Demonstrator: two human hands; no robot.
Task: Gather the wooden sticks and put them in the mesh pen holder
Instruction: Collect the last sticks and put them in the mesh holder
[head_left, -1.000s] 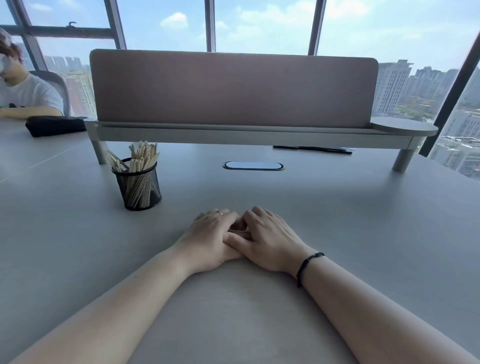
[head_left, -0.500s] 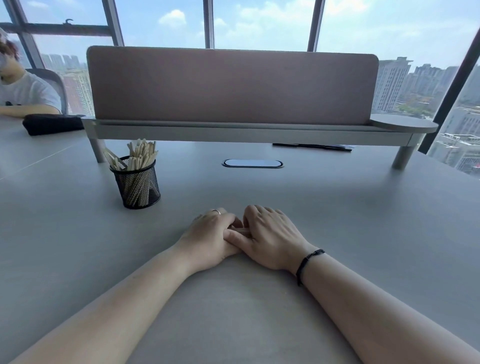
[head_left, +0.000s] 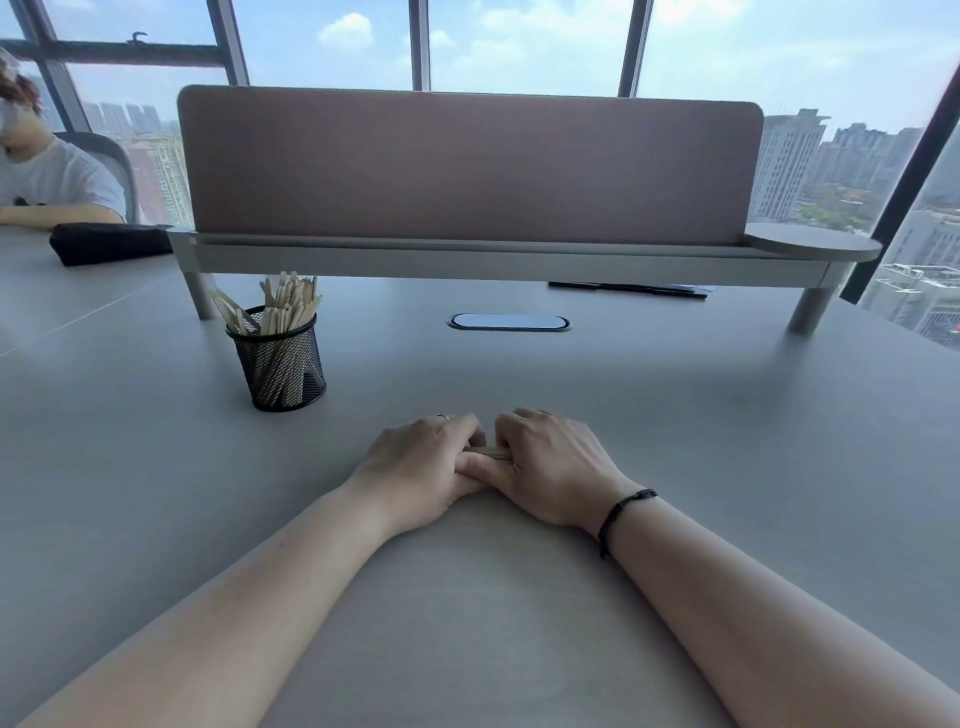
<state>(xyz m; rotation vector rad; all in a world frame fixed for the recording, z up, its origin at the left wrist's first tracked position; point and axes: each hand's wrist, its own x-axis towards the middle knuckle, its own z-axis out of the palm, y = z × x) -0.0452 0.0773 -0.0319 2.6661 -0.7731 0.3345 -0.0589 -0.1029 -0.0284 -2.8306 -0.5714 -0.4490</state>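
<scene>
Toward the left side of the desk (head_left: 675, 415), short of its far edge, the black mesh pen holder (head_left: 280, 364) stood upright, filled with wooden sticks (head_left: 288, 306) that fanned out above its rim. Nearer the front edge, at mid-desk, the left hand (head_left: 421, 470) and right hand (head_left: 550, 465) lay knuckles up and touching, fingers curled. A sliver of pale wood (head_left: 496, 453) showed between them; which hand gripped it could not be determined. The right wrist carried a black bracelet (head_left: 621, 512). A raised shelf (head_left: 509, 260) spanned the far edge.
</scene>
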